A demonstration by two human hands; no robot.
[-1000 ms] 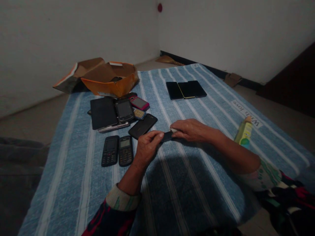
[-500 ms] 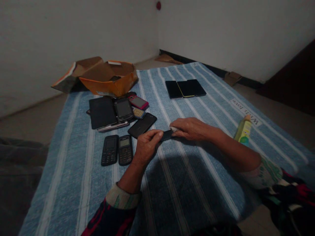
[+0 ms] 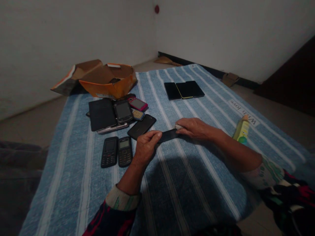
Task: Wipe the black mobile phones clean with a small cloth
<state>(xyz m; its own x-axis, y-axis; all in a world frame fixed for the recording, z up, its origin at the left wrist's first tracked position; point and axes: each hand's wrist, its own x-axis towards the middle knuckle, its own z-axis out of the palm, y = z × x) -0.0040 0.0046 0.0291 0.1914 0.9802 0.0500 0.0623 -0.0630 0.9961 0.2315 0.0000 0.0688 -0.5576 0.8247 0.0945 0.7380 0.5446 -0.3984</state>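
Note:
My left hand (image 3: 146, 146) is closed on the left end of a dark phone (image 3: 168, 135), thumb on top, just above the striped cloth. At the phone's right end, my right hand (image 3: 197, 127) pinches a small crumpled whitish cloth (image 3: 178, 127) against it. Beyond my left hand lies a black phone (image 3: 142, 126), back up. To the left, two keypad phones (image 3: 109, 151) lie side by side. Behind them is a pile with a black tablet-like slab (image 3: 101, 114), a dark touchscreen phone (image 3: 123, 110), a blue keypad phone (image 3: 138, 114) and a pink phone (image 3: 137, 104).
An open orange cardboard box (image 3: 108, 88) stands at the back left, a dark item inside. Dark flat phones (image 3: 172, 90) lie in a row at the back. A yellow-green tube or packet (image 3: 242, 131) lies at the right. A blue striped cloth (image 3: 66, 193) covers the table.
My right hand with the whitish cloth has slid slightly right, so more of the phone's dark surface shows. My left hand keeps its hold. The view has shifted a little.

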